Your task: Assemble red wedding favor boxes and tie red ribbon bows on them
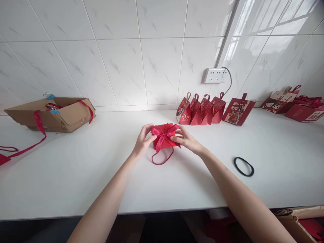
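Note:
A small red gift box (157,129) tied with a shiny red ribbon bow (164,135) is at the middle of the white table. My left hand (144,139) grips its left side, thumb on the front near the bow. On the right side, my right hand (186,139) holds the box too, with its thumb by the bow and fingers behind the edge. A twisted red cord handle (162,163) loops from the box toward me and lies on the table. The back of the box and its underside are hidden.
Several red gift boxes (207,111) with loop handles stand along the wall, with more boxes (301,111) at far right. A cardboard box (73,118) with trailing red ribbon (40,125) sits left. A black band (243,167) lies right, and a socket strip (215,76) is on the wall.

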Tool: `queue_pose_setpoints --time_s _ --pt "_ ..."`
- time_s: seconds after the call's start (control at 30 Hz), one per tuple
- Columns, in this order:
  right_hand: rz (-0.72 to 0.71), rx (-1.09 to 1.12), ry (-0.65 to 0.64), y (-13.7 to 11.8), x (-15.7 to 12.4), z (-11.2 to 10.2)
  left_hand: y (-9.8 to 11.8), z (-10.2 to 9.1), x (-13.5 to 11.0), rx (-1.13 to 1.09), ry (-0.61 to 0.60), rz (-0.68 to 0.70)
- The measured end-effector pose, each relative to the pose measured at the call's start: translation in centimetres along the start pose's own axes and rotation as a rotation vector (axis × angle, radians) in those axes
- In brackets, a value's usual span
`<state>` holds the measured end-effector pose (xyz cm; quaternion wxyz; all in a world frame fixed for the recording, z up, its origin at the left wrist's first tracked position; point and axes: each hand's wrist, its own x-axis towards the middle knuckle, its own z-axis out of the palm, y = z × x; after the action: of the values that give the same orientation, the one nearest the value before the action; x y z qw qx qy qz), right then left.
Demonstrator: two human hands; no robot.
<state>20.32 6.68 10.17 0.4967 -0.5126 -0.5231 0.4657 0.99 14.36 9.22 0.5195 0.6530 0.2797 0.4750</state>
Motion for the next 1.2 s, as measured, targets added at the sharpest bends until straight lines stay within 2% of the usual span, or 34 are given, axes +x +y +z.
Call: queue_pose_setpoints --time_s 0.1,0.27,0.43,0.6,0.83,1.2 --pt "-0.040 0.045 0.049 0.0 -0.1 0.1 -0.1 0.2 -0.1 -0.046 0.004 -0.061" --pt "-0.144 0.083 0.164 0.0 0.0 0.6 -0.2 0.9 -0.2 -0.029 0.013 0.004" --pt "-0.169 0.124 0.225 -0.1 0.2 0.6 -0.2 1.1 -0.4 0.018 0.003 0.029" --pt "-0.137 0.141 0.241 -0.3 0.3 0.3 0.1 0.9 -0.3 0.031 0.011 0.018" --pt "-0.098 0.180 0.186 -0.2 0.5 0.2 0.2 1.0 -0.4 -0.065 0.019 -0.088" --pt "-0.112 0.172 0.135 -0.4 0.2 0.0 0.0 1.3 -0.5 -0.087 0.057 -0.077"
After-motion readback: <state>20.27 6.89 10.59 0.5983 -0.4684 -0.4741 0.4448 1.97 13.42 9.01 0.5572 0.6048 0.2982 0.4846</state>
